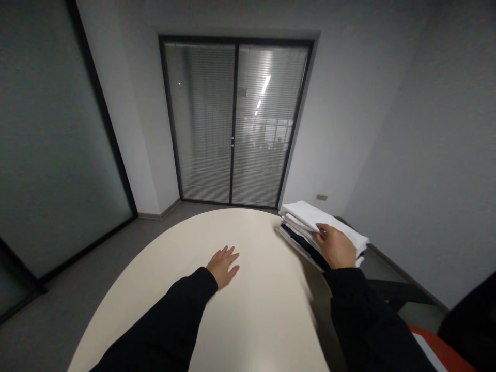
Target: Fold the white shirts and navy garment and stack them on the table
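Note:
A stack of folded cloths [296,238], mostly white with a dark navy layer lower down, sits at the right edge of the pale table [248,320]. My right hand [338,247] is at its near side, thumb and fingers pinching the edge of the top folded white cloth [306,212]. Whether these are shirts or other garments, I cannot tell. Out over the middle of the table is my left hand [225,267], palm down with fingers spread and nothing in it. From this angle I cannot tell whether it touches the tabletop.
The table has a rounded far end. Beyond it stands a dark-framed glass double door [232,124] with blinds. A frosted glass panel [50,129] rises at the left. Something red [442,349] and a dark chair-like part [399,292] are at the lower right.

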{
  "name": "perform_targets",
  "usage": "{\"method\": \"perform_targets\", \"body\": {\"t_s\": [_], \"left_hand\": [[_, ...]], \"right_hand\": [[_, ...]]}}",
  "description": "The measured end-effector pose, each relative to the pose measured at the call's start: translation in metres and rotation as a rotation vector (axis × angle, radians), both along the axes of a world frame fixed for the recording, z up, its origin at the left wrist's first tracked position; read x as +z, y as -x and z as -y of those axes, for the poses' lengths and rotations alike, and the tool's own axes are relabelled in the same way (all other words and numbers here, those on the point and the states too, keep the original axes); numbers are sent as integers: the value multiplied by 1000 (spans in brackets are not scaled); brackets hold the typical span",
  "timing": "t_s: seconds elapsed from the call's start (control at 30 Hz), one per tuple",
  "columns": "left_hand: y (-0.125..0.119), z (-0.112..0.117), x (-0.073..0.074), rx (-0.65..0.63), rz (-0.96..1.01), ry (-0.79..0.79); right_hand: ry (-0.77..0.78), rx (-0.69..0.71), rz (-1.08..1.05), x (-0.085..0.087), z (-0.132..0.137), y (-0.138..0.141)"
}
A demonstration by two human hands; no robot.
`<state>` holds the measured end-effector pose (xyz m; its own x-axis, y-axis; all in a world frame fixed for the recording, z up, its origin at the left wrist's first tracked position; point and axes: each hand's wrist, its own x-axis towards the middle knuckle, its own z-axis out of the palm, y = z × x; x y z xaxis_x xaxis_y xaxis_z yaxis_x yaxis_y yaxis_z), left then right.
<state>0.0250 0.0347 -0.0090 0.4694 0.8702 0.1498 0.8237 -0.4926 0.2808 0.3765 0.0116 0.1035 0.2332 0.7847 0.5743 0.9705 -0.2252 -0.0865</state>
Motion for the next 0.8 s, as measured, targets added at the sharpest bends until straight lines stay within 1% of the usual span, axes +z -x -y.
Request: {"method": "perform_targets", "body": {"t_s": [0.17,0.23,0.37,0.47,0.53,0.63,0.73,0.8], "left_hand": [[-1,1,0,3,1,-10],[0,1,-2,-3,8,-19],[1,1,-2,-9,47,-34],[-3,6,3,-41,150,-82],[-10,13,10,-88,270,-114],[-25,27,26,-109,484,-161],[-38,41,47,-15,659,-295],[-40,49,65,68,745,-395]], "right_hand": [[-30,-49,-31,9,3,-1],[-74,-55,-19,16,7,-1],[-254,-61,23,39,22,7],[-386,-24,12,60,38,25],[-444,77,-44,72,49,41],[-461,317,-221,86,64,65],[-399,554,-466,94,76,84],[-331,692,-670,97,81,92]]}}
